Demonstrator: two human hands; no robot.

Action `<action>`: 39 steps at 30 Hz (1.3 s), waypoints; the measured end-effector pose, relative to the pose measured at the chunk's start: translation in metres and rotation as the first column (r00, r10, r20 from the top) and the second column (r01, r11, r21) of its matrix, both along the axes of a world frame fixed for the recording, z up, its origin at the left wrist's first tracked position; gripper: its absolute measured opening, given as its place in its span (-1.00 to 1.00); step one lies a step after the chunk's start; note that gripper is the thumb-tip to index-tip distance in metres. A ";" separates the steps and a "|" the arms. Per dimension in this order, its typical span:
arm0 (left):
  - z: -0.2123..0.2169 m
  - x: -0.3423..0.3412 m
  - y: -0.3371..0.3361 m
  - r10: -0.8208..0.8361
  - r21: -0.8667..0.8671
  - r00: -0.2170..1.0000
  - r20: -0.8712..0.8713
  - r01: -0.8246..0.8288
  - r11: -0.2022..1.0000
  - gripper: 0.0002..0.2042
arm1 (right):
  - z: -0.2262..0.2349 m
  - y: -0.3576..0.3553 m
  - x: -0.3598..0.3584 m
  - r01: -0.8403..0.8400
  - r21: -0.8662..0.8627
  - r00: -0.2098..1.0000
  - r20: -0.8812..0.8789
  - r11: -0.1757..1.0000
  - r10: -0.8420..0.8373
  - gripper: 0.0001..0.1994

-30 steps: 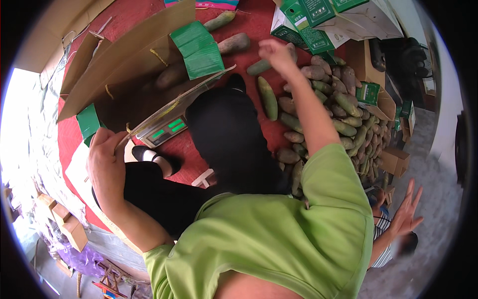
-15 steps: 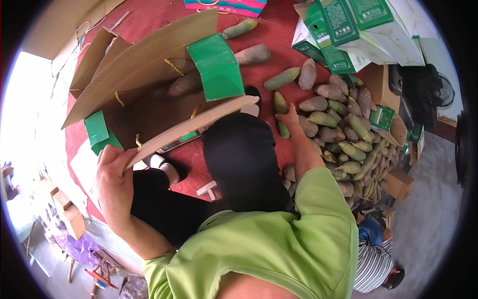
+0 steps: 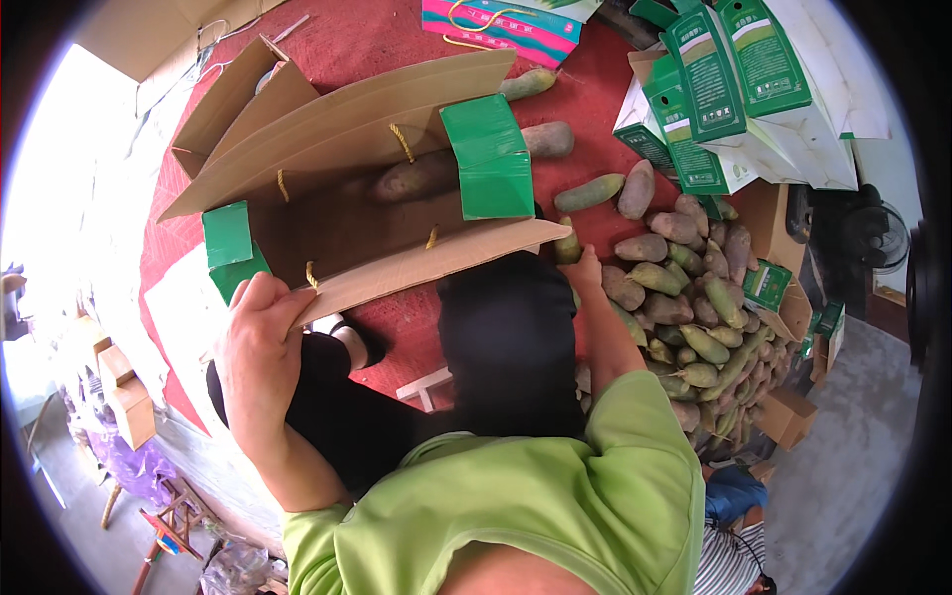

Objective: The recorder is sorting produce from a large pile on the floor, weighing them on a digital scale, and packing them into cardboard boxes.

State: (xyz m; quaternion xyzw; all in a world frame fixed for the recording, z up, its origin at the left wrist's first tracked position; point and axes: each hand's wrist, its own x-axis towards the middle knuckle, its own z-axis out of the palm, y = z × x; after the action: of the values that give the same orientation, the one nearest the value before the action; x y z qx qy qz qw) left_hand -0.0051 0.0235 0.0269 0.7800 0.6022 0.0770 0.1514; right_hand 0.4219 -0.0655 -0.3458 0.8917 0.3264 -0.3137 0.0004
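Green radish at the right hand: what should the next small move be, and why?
Perhaps close the right hand around the green radish: the hand is right at it, yet no firm grip shows. The left hand pinches the near flap of the open cardboard box.

The open brown cardboard box (image 3: 332, 230) could be entered from above, between its raised panels (image 3: 347, 127); its near side was blocked by a black-trousered knee (image 3: 511, 322). Between it and the green-and-white cartons (image 3: 699, 119) at far right, a red carpet (image 3: 595, 109) strip was left; nearer, passage rightward was obstructed by heaped oblong green-and-purplish radishes (image 3: 705, 343).
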 end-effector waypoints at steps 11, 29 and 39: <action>-0.005 -0.004 -0.002 -0.015 0.020 0.997 0.079 0.014 1.000 -0.87 | 0.219 0.094 -0.004 0.238 0.788 0.817 -0.478 0.567 0.322 -0.32; -0.006 -0.005 -0.003 -0.040 0.011 0.995 0.094 0.039 0.999 -0.87 | 0.377 0.185 -0.204 -0.516 0.823 0.377 -0.030 0.236 0.926 -0.33; -0.008 -0.002 -0.003 -0.053 0.017 0.997 0.057 0.052 0.999 -0.87 | 0.360 0.163 -0.113 -0.360 0.863 0.548 -0.111 0.354 0.829 -0.63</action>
State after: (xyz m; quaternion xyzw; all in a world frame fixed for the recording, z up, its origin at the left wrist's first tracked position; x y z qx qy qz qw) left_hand -0.0075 0.0203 0.0185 0.7942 0.5764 0.1002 0.1645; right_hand 0.3091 0.0975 0.0146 0.4770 0.7266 -0.3553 -0.3439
